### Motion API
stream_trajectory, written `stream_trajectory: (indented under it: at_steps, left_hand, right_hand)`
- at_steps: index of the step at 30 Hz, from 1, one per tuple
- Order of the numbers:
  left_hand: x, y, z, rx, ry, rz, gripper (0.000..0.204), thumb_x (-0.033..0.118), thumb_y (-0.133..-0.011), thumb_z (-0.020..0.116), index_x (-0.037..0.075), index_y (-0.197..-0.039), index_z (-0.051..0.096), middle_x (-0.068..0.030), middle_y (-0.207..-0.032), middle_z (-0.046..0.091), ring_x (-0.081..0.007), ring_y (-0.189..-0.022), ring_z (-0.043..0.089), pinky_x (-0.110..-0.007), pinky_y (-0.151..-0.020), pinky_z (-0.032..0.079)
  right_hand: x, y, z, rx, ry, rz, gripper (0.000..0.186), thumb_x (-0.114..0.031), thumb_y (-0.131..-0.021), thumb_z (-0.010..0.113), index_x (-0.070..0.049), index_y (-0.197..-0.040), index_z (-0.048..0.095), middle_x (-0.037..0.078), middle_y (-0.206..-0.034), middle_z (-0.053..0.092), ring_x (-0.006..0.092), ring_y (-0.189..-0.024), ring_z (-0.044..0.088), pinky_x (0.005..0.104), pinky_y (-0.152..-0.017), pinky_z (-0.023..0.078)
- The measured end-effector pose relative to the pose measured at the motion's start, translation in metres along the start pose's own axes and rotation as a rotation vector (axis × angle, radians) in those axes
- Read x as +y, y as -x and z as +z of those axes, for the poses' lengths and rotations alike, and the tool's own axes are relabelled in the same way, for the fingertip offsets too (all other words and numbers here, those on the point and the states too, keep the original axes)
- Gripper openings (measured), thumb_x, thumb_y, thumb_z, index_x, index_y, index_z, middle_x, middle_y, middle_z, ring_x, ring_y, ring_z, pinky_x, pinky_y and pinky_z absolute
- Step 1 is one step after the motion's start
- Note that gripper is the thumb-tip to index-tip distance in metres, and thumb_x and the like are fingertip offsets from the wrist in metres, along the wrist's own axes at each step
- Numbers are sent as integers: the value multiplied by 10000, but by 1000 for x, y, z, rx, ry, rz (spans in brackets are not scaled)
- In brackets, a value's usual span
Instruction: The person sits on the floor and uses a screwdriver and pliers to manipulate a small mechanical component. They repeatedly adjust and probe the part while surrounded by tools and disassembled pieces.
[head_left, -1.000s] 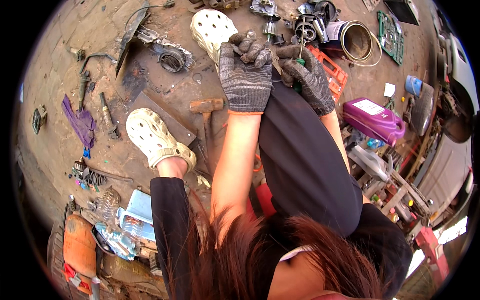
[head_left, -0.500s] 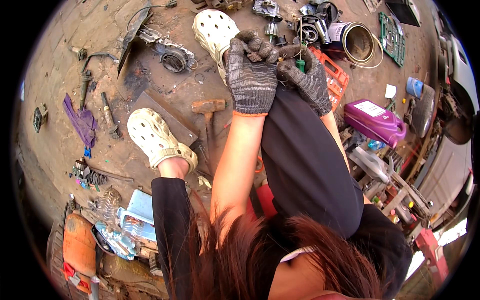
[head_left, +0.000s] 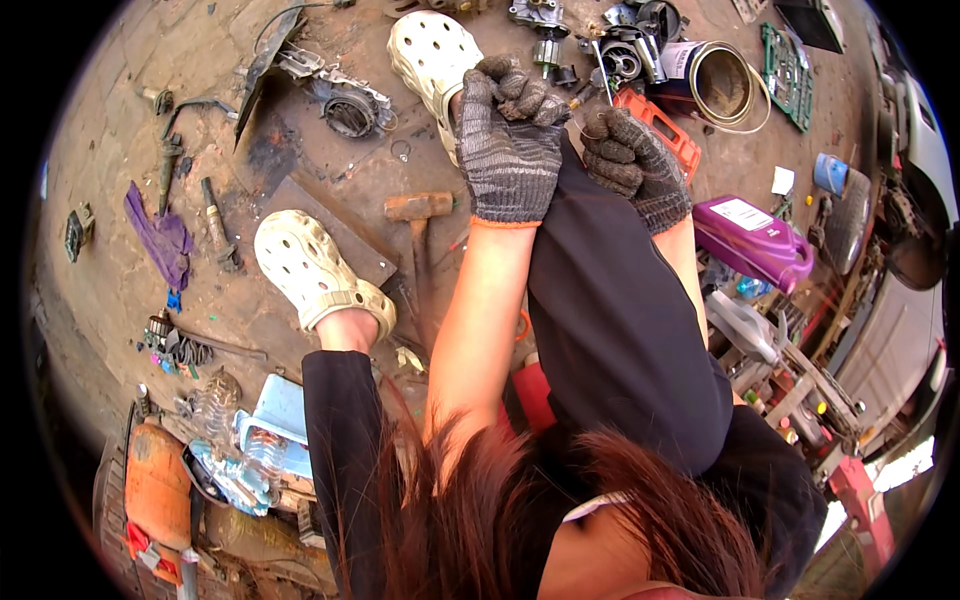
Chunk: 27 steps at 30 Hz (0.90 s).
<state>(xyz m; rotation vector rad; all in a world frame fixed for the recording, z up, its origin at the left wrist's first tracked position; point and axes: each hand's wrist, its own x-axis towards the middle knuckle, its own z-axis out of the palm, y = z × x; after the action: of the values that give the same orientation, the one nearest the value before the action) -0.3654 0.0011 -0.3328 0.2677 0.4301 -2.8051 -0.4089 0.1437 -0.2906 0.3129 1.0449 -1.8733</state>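
Note:
My left hand (head_left: pixel 510 150), in a grey knit glove with an orange cuff, is curled above my black-trousered knee (head_left: pixel 610 300); what its fingers hold is too small or hidden to tell. My right hand (head_left: pixel 635 165), gloved the same, is closed just right of it, its contents hidden. A thin metal shaft (head_left: pixel 600 65) shows above the hands, near an orange plastic tray (head_left: pixel 670 135). A cream perforated clog (head_left: pixel 430 55) on my foot is behind my left hand.
A rusty hammer (head_left: pixel 420 210) and steel plate (head_left: pixel 335 225) lie left of my hands. Around are car parts (head_left: pixel 345 110), a metal can (head_left: pixel 720 85), a purple jug (head_left: pixel 750 240), a green tool case (head_left: pixel 785 75), a purple rag (head_left: pixel 160 235) and a blue bin (head_left: pixel 275 415).
Both hands have shifted rightward, the right one further and slightly down. Its fingers are more curled, and the green handle seen in them earlier is out of sight.

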Motion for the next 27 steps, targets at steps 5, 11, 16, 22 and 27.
stream_trajectory:
  at_steps: [5,11,16,22,27]
  left_hand:
    - [0,-10,10,-92,-86,-84,196,259,-919,492,77,-935,562,23,-734,423,-89,-636,355,-242,-563,318]
    - [14,-26,18,-331,-455,-110,262,274,-886,552,15,-895,588,-8,-656,498,-95,-496,416,-229,-406,328]
    - [1,-16,78,-786,-1555,-330,225,198,-856,603,-22,-873,650,-78,-681,630,-148,-604,601,-272,-515,471]
    - [-32,-37,81,-1090,-1774,-256,243,242,-854,601,3,-846,643,-67,-642,622,-148,-555,582,-275,-486,458]
    - [-29,-57,77,-946,-1604,-268,259,279,-853,599,24,-824,636,-58,-610,614,-147,-514,566,-277,-461,447]
  right_hand:
    - [-6,3,5,84,40,107,214,-204,-907,528,5,-942,558,-48,-591,417,18,-431,356,153,-355,256]
    - [2,-9,-19,-62,-371,293,255,-220,-892,539,24,-937,595,15,-617,494,87,-462,442,208,-402,342]
    - [0,-11,-24,-60,-295,248,286,-247,-870,564,26,-941,606,59,-647,538,150,-508,503,256,-456,405]
    - [-11,-2,12,63,701,-154,305,-264,-853,580,25,-948,609,85,-675,558,189,-554,531,287,-503,430]
    - [2,-16,22,-35,1555,-548,323,-278,-839,594,23,-953,612,106,-699,575,222,-592,555,314,-542,450]
